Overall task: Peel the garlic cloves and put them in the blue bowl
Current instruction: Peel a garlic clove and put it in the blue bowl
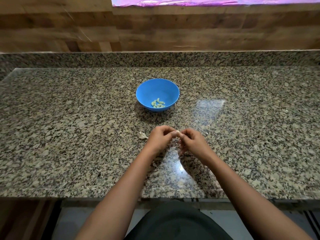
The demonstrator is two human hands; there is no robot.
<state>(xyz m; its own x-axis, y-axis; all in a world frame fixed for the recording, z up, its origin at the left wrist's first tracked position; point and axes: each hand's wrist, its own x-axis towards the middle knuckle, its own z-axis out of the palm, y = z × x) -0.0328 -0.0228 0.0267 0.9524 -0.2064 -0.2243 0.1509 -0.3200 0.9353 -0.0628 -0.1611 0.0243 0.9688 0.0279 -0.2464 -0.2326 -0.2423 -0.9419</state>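
Note:
The blue bowl (pixel 156 86) stands on the granite counter, straight ahead of me, with several peeled garlic cloves (pixel 158 103) lying in its bottom. Nearer to me, my left hand (pixel 160 138) and my right hand (pixel 192 141) meet fingertip to fingertip just above the counter. Both pinch one small pale garlic clove (pixel 177 132) between them; most of it is hidden by the fingers. A garlic piece with papery skin (pixel 142 135) lies on the counter just left of my left hand.
The speckled granite counter (pixel 69 129) runs wide to both sides, with a raised granite strip and a wooden wall behind. Its front edge (pixel 103 196) is close to my body. A small pale scrap (pixel 207 133) lies right of my right hand.

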